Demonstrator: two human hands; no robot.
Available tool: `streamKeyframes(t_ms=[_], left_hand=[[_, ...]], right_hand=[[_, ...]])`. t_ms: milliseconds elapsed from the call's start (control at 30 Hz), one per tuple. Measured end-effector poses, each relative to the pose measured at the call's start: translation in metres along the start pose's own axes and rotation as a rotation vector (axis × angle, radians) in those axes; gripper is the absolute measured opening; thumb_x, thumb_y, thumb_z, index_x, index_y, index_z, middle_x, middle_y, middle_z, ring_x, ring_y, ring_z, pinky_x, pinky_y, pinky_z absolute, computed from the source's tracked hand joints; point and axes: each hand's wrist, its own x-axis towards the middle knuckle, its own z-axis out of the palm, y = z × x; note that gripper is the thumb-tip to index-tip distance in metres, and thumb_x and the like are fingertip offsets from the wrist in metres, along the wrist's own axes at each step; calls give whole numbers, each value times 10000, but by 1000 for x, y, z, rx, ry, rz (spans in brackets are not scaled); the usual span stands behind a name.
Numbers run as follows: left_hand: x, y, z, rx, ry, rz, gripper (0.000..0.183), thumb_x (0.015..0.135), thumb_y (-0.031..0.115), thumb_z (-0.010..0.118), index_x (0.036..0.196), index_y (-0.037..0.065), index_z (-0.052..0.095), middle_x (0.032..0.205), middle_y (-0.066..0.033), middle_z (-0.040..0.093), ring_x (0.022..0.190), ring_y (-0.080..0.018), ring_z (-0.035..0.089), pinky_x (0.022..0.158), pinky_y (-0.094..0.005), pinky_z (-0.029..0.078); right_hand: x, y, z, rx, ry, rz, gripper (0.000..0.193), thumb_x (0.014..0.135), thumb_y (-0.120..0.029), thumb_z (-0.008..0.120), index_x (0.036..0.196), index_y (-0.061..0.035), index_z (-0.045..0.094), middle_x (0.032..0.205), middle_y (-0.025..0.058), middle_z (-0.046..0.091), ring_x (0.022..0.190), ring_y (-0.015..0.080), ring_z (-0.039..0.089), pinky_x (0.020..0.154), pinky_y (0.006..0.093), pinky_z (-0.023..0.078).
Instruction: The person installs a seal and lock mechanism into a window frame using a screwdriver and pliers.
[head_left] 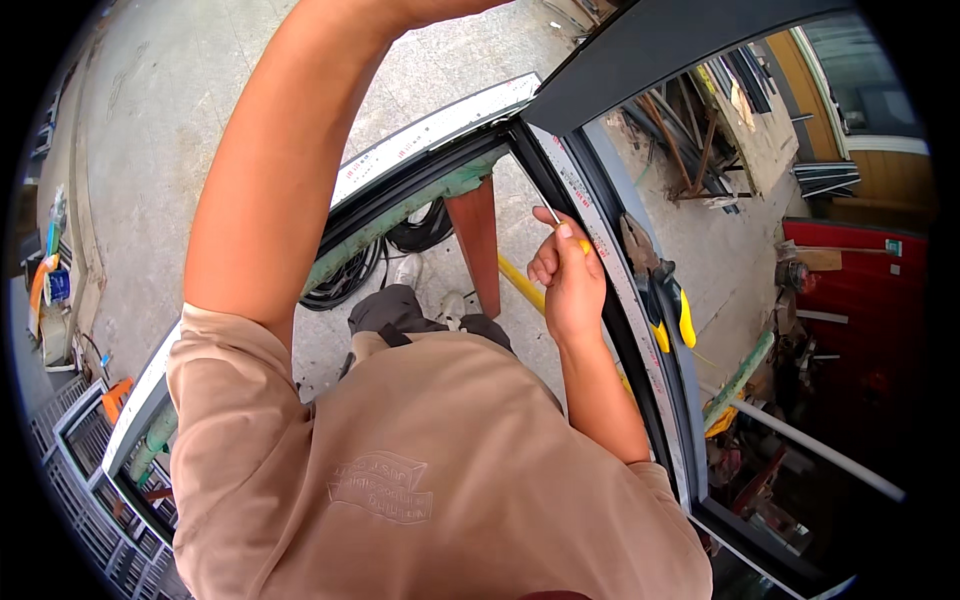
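My right hand (572, 270) is closed around a small screwdriver (584, 246) with a yellow handle. Its thin metal shaft points up and left, beside the inner edge of a large frame (575, 190) with black channels and white film-covered faces. My left arm reaches up across the view, and only part of my left hand (430, 8) shows at the top edge; its fingers are cut off. A pair of pliers (668, 295) with black and yellow handles rests on the frame's right side, just right of my right hand. A wide dark profile (650, 60) slants from the frame's far corner.
Green-wrapped bars (400, 212) and a red-brown support (475, 245) are under the frame. Black coiled hose (420, 232) lies on the floor near my feet. Metal scraps (690, 130) and a red panel (850, 290) stand right; grey slatted frames (95, 450) stand left.
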Motion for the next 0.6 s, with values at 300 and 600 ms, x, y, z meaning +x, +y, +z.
streamKeyframes(t_ms=[300,600], left_hand=[[47,-38,-3,-614,-203,58,1176,849,724,794,1518,-122,327,1347,-253,635,1227,-283,643,1013,-342,535],[40,-58,10,-262,-158,131,1018,829,705,817,1373,-115,556,1165,-238,721,1075,-291,712,929,-348,568]], right_hand=[[32,12,18,113,176,17,407,1131,-339,524,1285,17,649,671,-57,340,604,76,344,613,268,348],[43,9,17,258,148,84,380,1149,-315,470,1283,-6,647,642,-68,340,554,72,323,561,254,317]])
